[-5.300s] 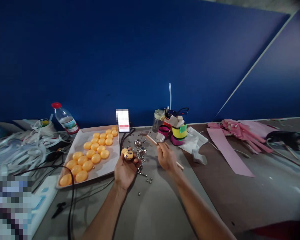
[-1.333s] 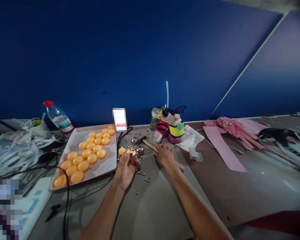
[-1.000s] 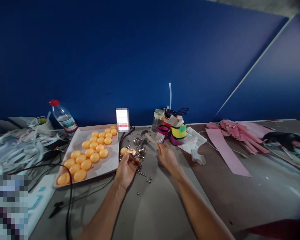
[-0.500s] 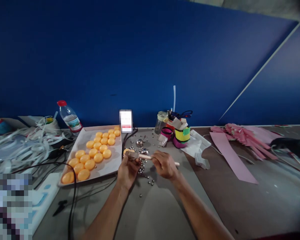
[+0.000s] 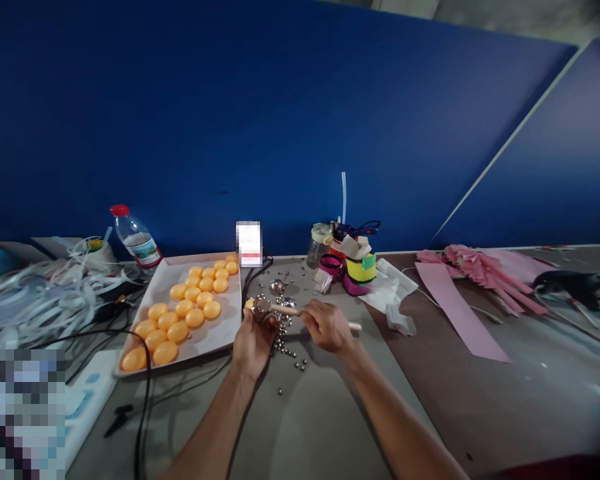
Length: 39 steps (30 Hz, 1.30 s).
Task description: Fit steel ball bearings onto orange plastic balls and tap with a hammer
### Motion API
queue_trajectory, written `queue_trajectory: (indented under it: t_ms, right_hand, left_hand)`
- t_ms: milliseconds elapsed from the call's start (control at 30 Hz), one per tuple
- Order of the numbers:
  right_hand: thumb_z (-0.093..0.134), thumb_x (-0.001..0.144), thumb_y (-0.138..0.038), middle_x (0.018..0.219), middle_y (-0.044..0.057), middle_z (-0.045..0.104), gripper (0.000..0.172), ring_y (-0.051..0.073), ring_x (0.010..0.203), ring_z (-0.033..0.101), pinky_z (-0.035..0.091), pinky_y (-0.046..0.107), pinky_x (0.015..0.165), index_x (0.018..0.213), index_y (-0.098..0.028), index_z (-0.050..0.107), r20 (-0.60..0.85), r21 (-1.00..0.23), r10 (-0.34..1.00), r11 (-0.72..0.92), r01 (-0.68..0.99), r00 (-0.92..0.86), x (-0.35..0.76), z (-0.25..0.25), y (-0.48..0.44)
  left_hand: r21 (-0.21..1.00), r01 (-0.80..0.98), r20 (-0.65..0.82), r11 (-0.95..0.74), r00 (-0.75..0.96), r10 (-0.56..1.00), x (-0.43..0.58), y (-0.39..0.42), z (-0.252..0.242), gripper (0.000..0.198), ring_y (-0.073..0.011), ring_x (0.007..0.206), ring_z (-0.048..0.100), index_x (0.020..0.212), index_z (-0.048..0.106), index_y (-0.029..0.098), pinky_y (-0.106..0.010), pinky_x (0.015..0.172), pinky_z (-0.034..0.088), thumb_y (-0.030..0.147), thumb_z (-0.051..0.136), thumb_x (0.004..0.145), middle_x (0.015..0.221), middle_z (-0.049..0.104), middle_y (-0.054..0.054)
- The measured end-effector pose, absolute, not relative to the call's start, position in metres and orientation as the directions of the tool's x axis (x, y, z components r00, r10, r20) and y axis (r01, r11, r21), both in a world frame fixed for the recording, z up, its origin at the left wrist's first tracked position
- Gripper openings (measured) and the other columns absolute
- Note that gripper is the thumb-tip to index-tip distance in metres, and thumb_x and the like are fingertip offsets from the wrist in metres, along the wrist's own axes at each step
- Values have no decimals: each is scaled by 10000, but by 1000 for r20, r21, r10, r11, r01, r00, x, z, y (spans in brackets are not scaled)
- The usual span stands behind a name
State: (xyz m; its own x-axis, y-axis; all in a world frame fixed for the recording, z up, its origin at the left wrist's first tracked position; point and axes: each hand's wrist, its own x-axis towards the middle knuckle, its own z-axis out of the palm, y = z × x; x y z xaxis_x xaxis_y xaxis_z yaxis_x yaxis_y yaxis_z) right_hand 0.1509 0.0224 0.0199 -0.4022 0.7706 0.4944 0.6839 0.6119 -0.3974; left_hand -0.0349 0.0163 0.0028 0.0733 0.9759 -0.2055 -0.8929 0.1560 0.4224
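Note:
My right hand (image 5: pixel 327 325) is closed around the pale handle of a brush-like tool (image 5: pixel 290 310). Its darker, blurred head points left, over my left hand. My left hand (image 5: pixel 254 340) has its fingers curled round an orange ball (image 5: pixel 250 304), mostly hidden by the fingers and the tool's head. The head appears to meet the ball, though contact is hard to make out. Just beyond and between my hands lie small shiny silver beads (image 5: pixel 281 345) and a larger silvery cluster (image 5: pixel 277 287).
On the left, a white tray (image 5: pixel 209 342) holds several orange balls (image 5: pixel 178 332); a red-capped bottle (image 5: pixel 144 250) leans behind it. A black cable (image 5: pixel 147 380) crosses the tray's near-left corner. A glass jar (image 5: pixel 319 245), a yellow-banded pot (image 5: pixel 360 270) and pink strips (image 5: pixel 463 310) are right.
The tool's head has turned in my right hand and now shows differently over the ball. My left hand remains around the ball. The whole view has shifted slightly.

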Motion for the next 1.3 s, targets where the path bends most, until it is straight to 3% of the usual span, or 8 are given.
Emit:
queue_trajectory:
  t_ms: [100, 267, 400, 700, 900, 1033, 1200, 1300]
  right_hand:
    - [376, 901, -235, 808, 74, 619, 228, 171, 719, 547, 392, 270, 680, 889, -178, 597, 541, -436, 748, 640, 633, -384, 151, 19, 22]
    - [399, 896, -225, 787, 61, 616, 219, 165, 717, 547, 392, 261, 672, 841, -186, 607, 459, -411, 775, 619, 670, -434, 150, 19, 22]
    - [385, 898, -217, 785, 67, 612, 218, 164, 707, 545, 398, 263, 666, 866, -175, 596, 551, -422, 735, 655, 627, -395, 151, 19, 24]
    - [385, 908, -220, 763, 53, 606, 222, 150, 659, 544, 392, 245, 622, 852, -179, 596, 570, -450, 740, 646, 617, -358, 152, 13, 27]
    - [414, 900, -233, 775, 45, 615, 216, 144, 696, 560, 403, 232, 653, 846, -182, 616, 548, -428, 767, 600, 676, -335, 153, 13, 29]
    - [392, 914, -265, 852, 75, 613, 241, 167, 794, 570, 418, 247, 723, 874, -170, 611, 599, -475, 794, 458, 751, -106, 159, 12, 35]
    - [449, 896, -291, 954, 76, 605, 216, 183, 826, 587, 411, 263, 731, 993, -187, 611, 375, -421, 923, 88, 903, 85, 161, 3, 41]
    - [433, 901, -283, 1019, 81, 598, 268, 189, 830, 600, 406, 276, 730, 1119, -206, 567, 257, -348, 960, -15, 937, 111, 160, -3, 43]
  left_hand:
    - [414, -897, -201, 151, 72, 977, -35, 16, 4, 188, -129, 602, 592, 820, 626, 190, -291, 629, 512, 371, 644, 778, 720, 653, 8]
    - [424, -894, -199, 144, 63, 978, -34, 15, 6, 174, -121, 585, 591, 824, 627, 192, -277, 618, 512, 353, 660, 768, 711, 655, 13]
    - [440, -888, -175, 135, 63, 983, -33, 16, 3, 204, -137, 595, 600, 822, 622, 181, -302, 635, 516, 371, 662, 762, 712, 661, 4]
    - [437, -889, -188, 138, 60, 980, -34, 18, 0, 201, -138, 593, 594, 867, 625, 185, -312, 626, 512, 374, 620, 797, 770, 676, -15]
    - [425, -891, -180, 159, 89, 980, -34, 17, 3, 220, -131, 595, 589, 825, 632, 172, -291, 620, 515, 381, 660, 760, 742, 672, -15]
    - [477, -863, -189, 167, 85, 978, -34, 17, 2, 254, -132, 599, 590, 856, 641, 159, -290, 621, 525, 376, 689, 733, 796, 686, -44]
    - [505, -847, -166, 165, 93, 982, -34, 17, -1, 232, -133, 627, 594, 885, 637, 164, -291, 641, 532, 351, 673, 752, 809, 677, -52]
    - [519, -837, -172, 172, 94, 981, -34, 17, -1, 222, -131, 622, 592, 862, 636, 154, -285, 637, 532, 346, 669, 756, 802, 674, -61]
